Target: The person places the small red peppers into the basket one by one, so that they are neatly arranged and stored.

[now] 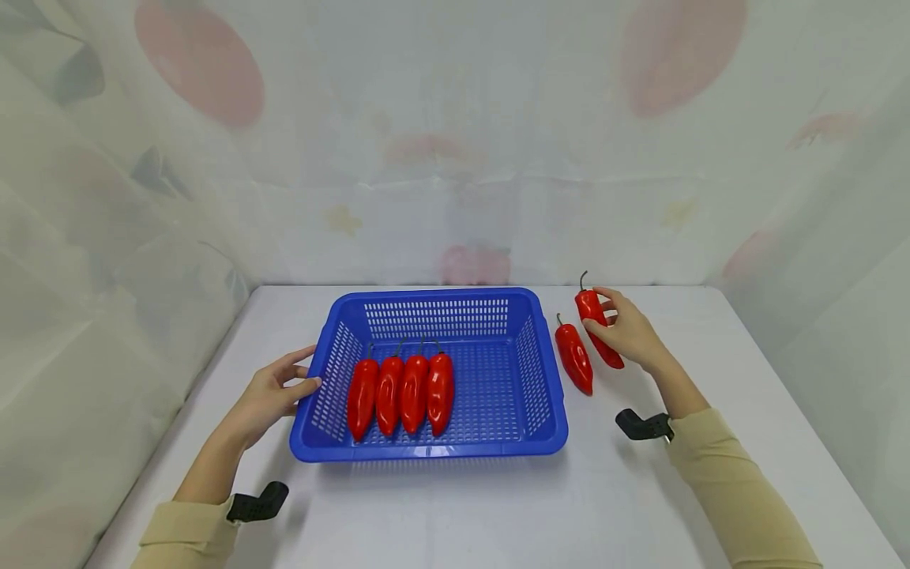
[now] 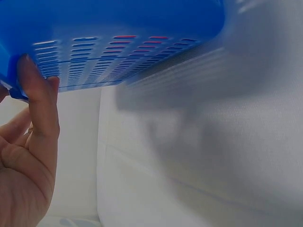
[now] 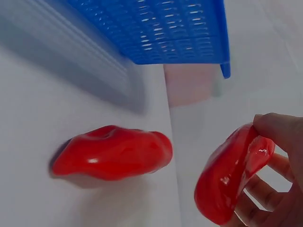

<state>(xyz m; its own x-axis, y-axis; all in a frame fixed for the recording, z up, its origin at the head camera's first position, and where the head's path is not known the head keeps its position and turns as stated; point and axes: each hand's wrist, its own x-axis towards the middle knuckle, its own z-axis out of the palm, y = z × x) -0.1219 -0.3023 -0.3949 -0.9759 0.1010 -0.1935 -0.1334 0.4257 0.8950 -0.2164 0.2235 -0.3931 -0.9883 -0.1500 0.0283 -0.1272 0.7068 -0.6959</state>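
Observation:
My left hand [image 1: 273, 393] holds the left rim of a blue plastic basket [image 1: 490, 451], thumb and fingers at its edge. In the left wrist view, the left hand [image 2: 35, 142] touches the basket's perforated outer wall [image 2: 94, 52]. Several red peppers [image 1: 414, 395] lie side by side in the left half of the basket, stems pointing away. To the right of the basket, my right hand [image 1: 629, 328] pinches a red pepper [image 3: 227, 175] between thumb and fingers. Another red pepper [image 1: 573, 359] lies on the table between the basket and the held one.
The white table [image 1: 441, 514] has its back edge just behind the basket. A pale curtain with printed shapes [image 1: 426, 197] hangs along the back and both sides. Black camera mounts [image 1: 643, 427] sit at both wrists, over beige sleeves [image 1: 739, 490].

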